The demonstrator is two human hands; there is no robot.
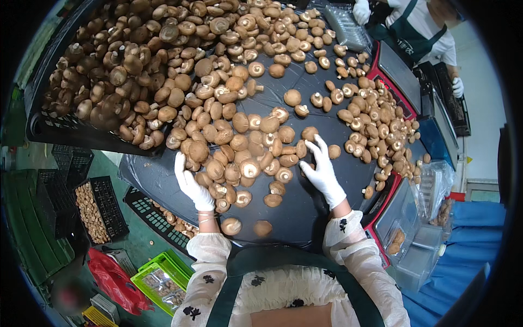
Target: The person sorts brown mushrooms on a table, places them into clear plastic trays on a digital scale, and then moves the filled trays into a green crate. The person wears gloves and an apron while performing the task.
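Observation:
Brown shiitake mushrooms [250,168] lie in a loose heap on a table covered in black plastic sheet [253,218]. My left hand [191,186], in a white glove, cups the heap's left edge and touches mushrooms there. To the heap's right, my white-gloved right hand [325,173] has its thumb and fingers spread. Its fingertips are by a single mushroom [309,133], and another is partly hidden behind the thumb. Two mushrooms lie near the table's front edge, one of them cap up [262,228].
A black crate [94,137] tips mushrooms onto the table at the left. Another mushroom pile [380,122] lies right, beside red-framed scales [398,77]. Clear plastic trays [421,253] stand at the right. A co-worker [425,32] is across the table. Floor crates include a lime-green one [163,265].

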